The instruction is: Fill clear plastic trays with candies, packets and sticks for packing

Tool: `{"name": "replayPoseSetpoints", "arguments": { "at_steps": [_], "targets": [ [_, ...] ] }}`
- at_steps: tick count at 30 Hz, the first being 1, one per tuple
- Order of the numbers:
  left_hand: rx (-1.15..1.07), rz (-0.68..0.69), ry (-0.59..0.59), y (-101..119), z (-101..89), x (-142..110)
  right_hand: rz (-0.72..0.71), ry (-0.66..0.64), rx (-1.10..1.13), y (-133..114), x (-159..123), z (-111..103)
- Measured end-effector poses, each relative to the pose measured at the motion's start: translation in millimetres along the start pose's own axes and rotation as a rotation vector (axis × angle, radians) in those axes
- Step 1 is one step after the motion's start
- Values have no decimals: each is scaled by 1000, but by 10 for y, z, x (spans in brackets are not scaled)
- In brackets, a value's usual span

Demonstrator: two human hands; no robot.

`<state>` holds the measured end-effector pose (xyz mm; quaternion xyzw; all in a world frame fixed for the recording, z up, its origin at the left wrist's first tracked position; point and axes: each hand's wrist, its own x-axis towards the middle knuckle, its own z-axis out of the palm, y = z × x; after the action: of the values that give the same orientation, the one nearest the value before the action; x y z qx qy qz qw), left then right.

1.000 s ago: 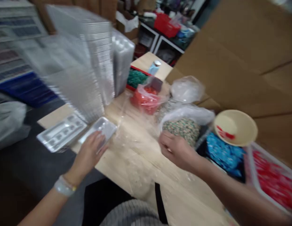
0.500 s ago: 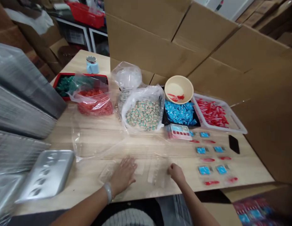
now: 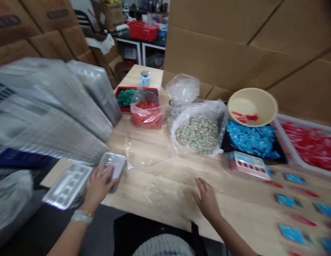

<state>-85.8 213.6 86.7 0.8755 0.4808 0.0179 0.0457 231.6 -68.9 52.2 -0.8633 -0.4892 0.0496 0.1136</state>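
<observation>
My left hand lies over a stack of clear plastic blister trays at the table's left, fingers spread across its top and edge. Beside that hand, a shiny moulded tray with a row of hollows slants toward the table's edge. My right hand hovers over or rests on the wood, fingers stretched and apart, holding nothing. Just left of it a clear, barely visible plastic piece lies flat on the table. Motion blurs both hands somewhat.
Tall stacks of clear trays lean at left. Along the back stand a bag of red pieces, a bag of small printed packets, blue packets, a cream bowl and a white basket. Blue-and-red sets lie at right.
The view has turned left. My left hand has moved from the table's middle onto the tray stack. My right hand, closed before, now has its fingers stretched out.
</observation>
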Motion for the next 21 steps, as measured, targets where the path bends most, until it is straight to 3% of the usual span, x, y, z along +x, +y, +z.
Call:
{"name": "replayPoseSetpoints", "arguments": {
  "at_steps": [5, 7, 9, 11, 14, 17, 21],
  "targets": [
    [33, -25, -17, -34, -7, -11, -411, -180, 308, -1167, 637, -24],
    [40, -31, -26, -49, -27, -29, -509, -235, 362, -1533, 728, -1],
    [58, -17, -15, -19, -40, -49, -570, -292, 353, -1730, 683, 66],
    [94, 5, 25, 72, -44, -62, -578, -339, 277, -1760, 531, 169],
    [154, 44, 57, 271, -57, -48, -494, -377, 134, -1589, 257, 328],
    [204, 42, -13, 397, -154, 6, -381, -397, 64, -1316, 111, 416],
    [117, -42, -141, 431, -495, -24, -264, -318, 69, -1028, 124, 431]
  ]
}}
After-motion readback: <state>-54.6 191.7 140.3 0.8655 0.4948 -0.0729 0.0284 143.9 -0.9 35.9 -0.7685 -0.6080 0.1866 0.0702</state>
